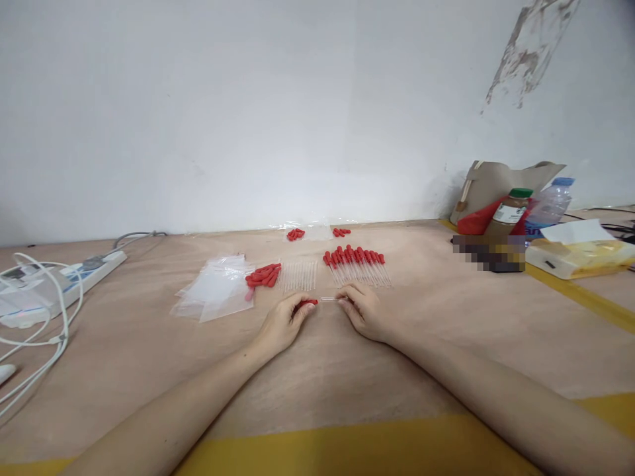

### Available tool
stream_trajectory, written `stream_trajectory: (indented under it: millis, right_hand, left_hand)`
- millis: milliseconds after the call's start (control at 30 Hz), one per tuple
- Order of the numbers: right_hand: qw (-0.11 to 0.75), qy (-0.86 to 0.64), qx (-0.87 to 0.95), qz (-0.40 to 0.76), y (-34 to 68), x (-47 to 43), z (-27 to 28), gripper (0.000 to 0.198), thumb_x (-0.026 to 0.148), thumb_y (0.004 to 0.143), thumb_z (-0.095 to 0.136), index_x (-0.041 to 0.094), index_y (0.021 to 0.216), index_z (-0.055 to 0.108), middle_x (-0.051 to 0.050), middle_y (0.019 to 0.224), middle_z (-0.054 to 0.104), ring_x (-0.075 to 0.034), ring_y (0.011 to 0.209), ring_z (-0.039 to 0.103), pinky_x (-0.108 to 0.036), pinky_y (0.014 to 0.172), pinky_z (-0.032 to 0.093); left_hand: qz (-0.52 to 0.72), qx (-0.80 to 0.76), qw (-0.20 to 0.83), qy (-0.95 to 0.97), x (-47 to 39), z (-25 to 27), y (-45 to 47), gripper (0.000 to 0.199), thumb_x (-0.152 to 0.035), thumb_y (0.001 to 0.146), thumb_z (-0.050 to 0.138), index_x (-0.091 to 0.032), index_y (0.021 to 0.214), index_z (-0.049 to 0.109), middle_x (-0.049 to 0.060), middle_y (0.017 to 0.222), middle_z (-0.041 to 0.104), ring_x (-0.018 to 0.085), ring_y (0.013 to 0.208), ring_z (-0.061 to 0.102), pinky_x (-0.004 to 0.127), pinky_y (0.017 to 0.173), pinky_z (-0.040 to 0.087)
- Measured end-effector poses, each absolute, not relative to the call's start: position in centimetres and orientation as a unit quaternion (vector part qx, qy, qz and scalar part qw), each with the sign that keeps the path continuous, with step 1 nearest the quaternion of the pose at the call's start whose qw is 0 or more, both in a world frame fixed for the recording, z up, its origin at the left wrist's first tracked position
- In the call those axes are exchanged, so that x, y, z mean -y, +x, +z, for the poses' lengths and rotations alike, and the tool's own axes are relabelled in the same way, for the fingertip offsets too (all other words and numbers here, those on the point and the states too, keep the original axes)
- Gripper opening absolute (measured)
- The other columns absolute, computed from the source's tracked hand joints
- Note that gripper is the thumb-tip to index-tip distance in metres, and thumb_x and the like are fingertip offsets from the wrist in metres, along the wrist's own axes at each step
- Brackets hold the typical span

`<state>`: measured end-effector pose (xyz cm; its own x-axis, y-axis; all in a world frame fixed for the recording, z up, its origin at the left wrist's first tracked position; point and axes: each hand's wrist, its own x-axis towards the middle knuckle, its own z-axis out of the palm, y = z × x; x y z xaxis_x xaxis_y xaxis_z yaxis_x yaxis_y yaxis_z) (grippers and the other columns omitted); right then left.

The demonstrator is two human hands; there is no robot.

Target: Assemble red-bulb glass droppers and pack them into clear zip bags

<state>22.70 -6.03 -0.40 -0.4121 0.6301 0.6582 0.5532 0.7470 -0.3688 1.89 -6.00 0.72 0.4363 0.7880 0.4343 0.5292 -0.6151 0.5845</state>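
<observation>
My left hand [286, 322] is closed on a red rubber dropper bulb [309, 302], its end pointing right. Facing it, my right hand [366, 312] pinches a thin glass dropper tube [329, 299]. A small gap shows between bulb and tube. Just beyond my left hand lie a pile of loose red bulbs [264, 274] and a row of bare glass tubes [299, 275]. Past my right hand is a fanned row of droppers with red bulbs fitted [356, 262].
Clear plastic bags [218, 284] lie left of the bulbs; bagged red bulbs [296, 234] sit by the wall. A power strip [94, 284] with white cables is far left. At right stand a green-capped bottle [508, 213], a plastic bottle [550, 203], a bag [503, 180] and a yellow-white packet [578, 254].
</observation>
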Motion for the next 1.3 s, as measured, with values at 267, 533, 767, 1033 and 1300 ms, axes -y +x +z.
stream_trajectory:
  millis: [267,533,767,1033,1300]
  right_hand:
    - [0.379,-0.349,0.857,0.019,22.6,6.1,-0.5,0.014,0.016,0.085,0.039,0.018,0.089,0.052,-0.006,0.087,0.057,-0.016,0.083,0.051,-0.031,0.075,0.035]
    - [0.340,-0.323,0.883,0.031,23.1,5.5,-0.6,0.017,0.016,0.086,0.040,0.018,0.083,0.056,-0.002,0.079,0.060,-0.012,0.073,0.053,-0.029,0.072,0.031]
    - [0.315,-0.335,0.887,-0.036,23.1,5.8,-0.4,0.019,0.017,0.085,0.040,0.019,0.082,0.058,-0.002,0.080,0.061,-0.012,0.071,0.051,-0.030,0.070,0.027]
    - [0.318,-0.348,0.879,-0.079,22.2,7.1,0.0,0.020,0.019,0.084,0.039,0.017,0.076,0.057,-0.001,0.066,0.059,-0.010,0.056,0.043,-0.030,0.066,0.023]
    - [0.313,-0.342,0.884,-0.062,21.7,6.8,-0.3,0.024,0.021,0.086,0.038,0.017,0.072,0.057,0.000,0.063,0.059,-0.010,0.054,0.043,-0.029,0.065,0.022]
  left_hand:
    - [0.351,-0.394,0.222,0.820,6.2,0.7,2.2,0.020,-0.030,0.087,0.041,-0.017,0.085,0.057,0.000,0.073,0.059,0.013,0.069,0.055,0.023,0.064,0.042]
    - [0.316,-0.399,0.223,0.831,6.7,0.6,2.2,0.019,-0.030,0.085,0.046,-0.019,0.084,0.062,-0.001,0.074,0.064,0.013,0.067,0.057,0.022,0.062,0.043]
    - [0.310,-0.400,0.196,0.840,6.7,0.4,2.1,0.020,-0.031,0.084,0.048,-0.019,0.084,0.064,0.000,0.074,0.065,0.014,0.068,0.058,0.023,0.062,0.043]
    - [0.291,-0.373,0.154,0.868,6.8,0.7,1.8,0.020,-0.031,0.084,0.048,-0.018,0.084,0.063,0.001,0.074,0.062,0.013,0.066,0.055,0.022,0.062,0.042]
    - [0.296,-0.341,0.124,0.884,6.8,0.6,2.0,0.017,-0.028,0.085,0.047,-0.017,0.084,0.060,0.002,0.075,0.060,0.012,0.065,0.053,0.022,0.061,0.041]
